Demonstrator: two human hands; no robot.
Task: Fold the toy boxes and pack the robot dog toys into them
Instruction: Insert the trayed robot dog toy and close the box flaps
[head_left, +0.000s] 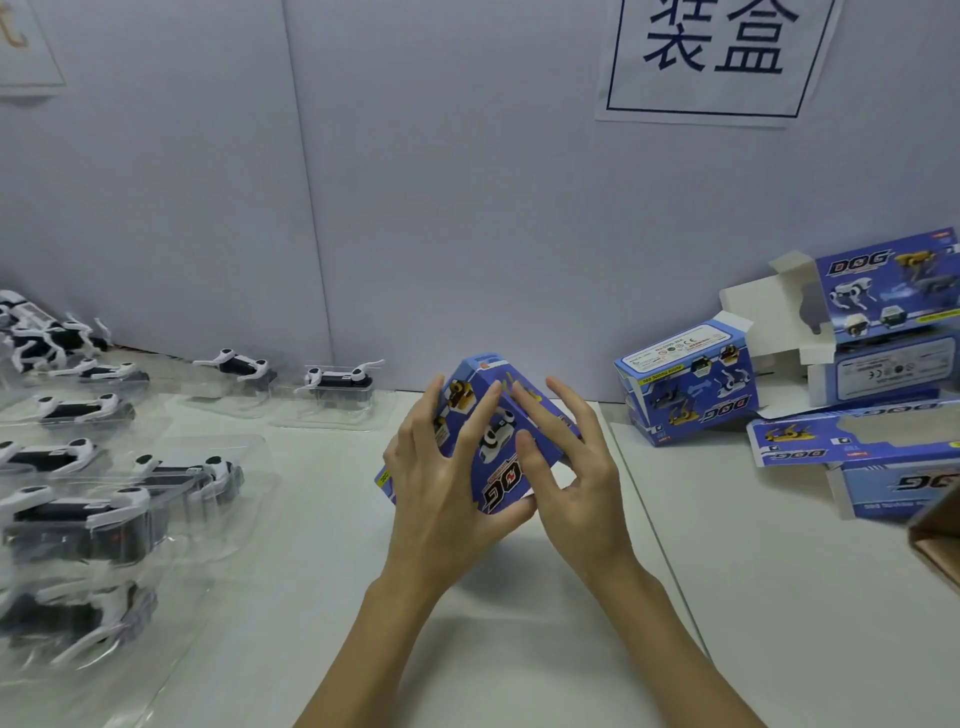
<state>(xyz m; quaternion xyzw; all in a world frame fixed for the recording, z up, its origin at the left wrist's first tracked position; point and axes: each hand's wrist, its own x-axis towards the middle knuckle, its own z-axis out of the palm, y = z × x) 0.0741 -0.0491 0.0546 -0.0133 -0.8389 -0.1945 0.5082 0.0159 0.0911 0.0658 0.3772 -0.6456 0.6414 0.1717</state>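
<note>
A blue toy box (496, 441) printed with "DOG" and robot dog pictures is held tilted above the white table (322, 545), at the centre of the view. My left hand (441, 483) grips its left side, thumb under the lower edge. My right hand (566, 462) presses on its right side with fingers spread along the top ridge. Several black-and-white robot dog toys (124, 483) lie in clear plastic trays along the left. The box's ends are hidden behind my fingers.
A folded blue box (691, 384) stands at the right by the wall. Behind it, open boxes (883, 322) with white flaps are stacked, and flat box blanks (857, 447) lie in front. A brown carton corner (935, 540) pokes in at the right edge. A paper sign (717, 57) hangs on the wall.
</note>
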